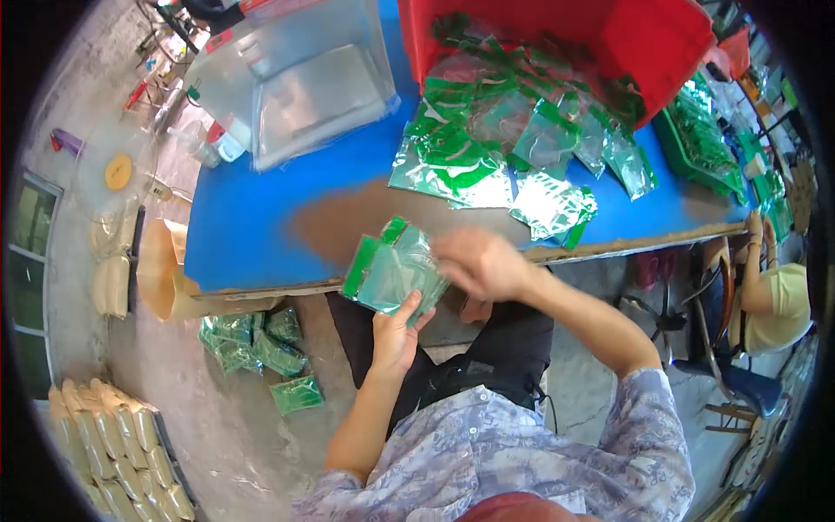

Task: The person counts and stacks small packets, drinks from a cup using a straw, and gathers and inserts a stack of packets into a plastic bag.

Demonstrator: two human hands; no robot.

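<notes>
My left hand (pixel 398 335) is closed around the lower edge of some clear plastic packets with green ends (pixel 383 270), held just in front of the table edge. Close to the packets' right side is my right hand (pixel 483 264), its fingers curled and smeared by motion. Whether it grips a packet I cannot tell. Beyond my hands, a heap of similar green-and-clear packets (pixel 461 148) spills over the blue tabletop (pixel 252 226). One shiny packet (pixel 552 204) lies near the table's front edge.
A red bin (pixel 557 35) lies tipped behind the heap. Clear plastic bags (pixel 317 96) and a white bottle (pixel 228 146) stand at the back left. Green packets (pixel 252 344) lie on the floor; a green tray (pixel 696 143) and another person (pixel 774 300) are at right.
</notes>
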